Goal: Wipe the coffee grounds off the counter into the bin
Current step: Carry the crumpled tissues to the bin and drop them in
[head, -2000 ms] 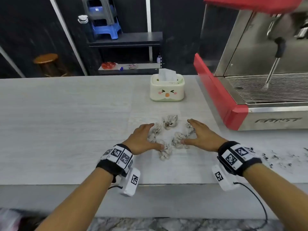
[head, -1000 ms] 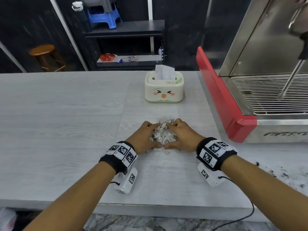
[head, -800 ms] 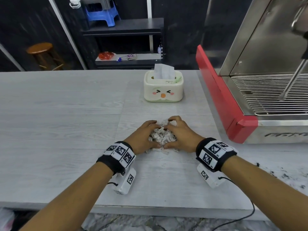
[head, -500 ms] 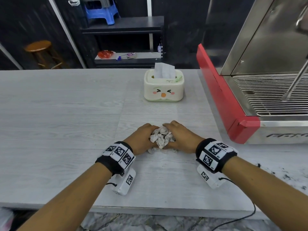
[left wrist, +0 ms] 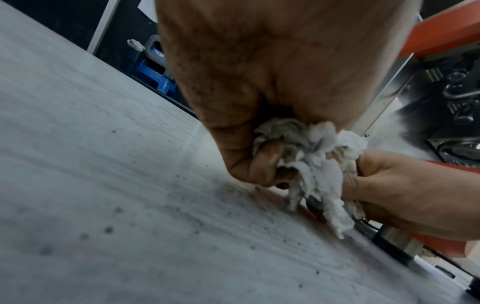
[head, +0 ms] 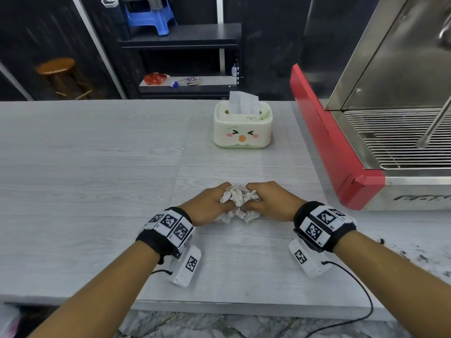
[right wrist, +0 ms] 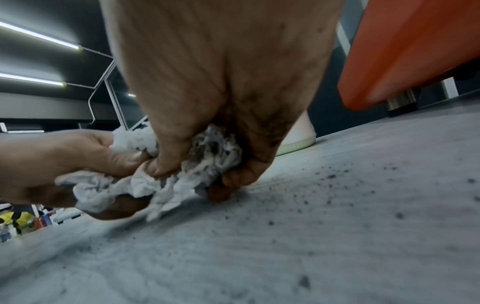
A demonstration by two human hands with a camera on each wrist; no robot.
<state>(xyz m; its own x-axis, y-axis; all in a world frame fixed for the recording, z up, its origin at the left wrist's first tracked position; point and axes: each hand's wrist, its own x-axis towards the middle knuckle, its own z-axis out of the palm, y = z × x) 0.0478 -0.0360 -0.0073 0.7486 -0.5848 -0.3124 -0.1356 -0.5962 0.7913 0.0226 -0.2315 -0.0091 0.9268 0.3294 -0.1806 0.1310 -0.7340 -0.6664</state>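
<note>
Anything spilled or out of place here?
Yes: dark coffee grounds lie scattered on the counter in front of the espresso machine. Both hands grip stained crumpled tissues.

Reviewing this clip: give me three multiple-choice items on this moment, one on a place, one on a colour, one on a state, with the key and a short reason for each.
1. Where do loose coffee grounds lie on the counter?
A. Near its front right, before the espresso machine
B. Beside the wooden stool
C. On top of the tissue box

2. What colour is the espresso machine's side trim?
A. Blue
B. Red
C. Green

3. What are the hands doing?
A. Both lie flat and hold nothing
B. Only the left touches the tissues
C. Both grip one wad of crumpled tissues

Key: 1 A, dark specks show at the head view's right edge. 2 B, the panel along the machine is red. 3 C, the left hand and right hand curl round the wad, as both wrist views confirm.
</note>
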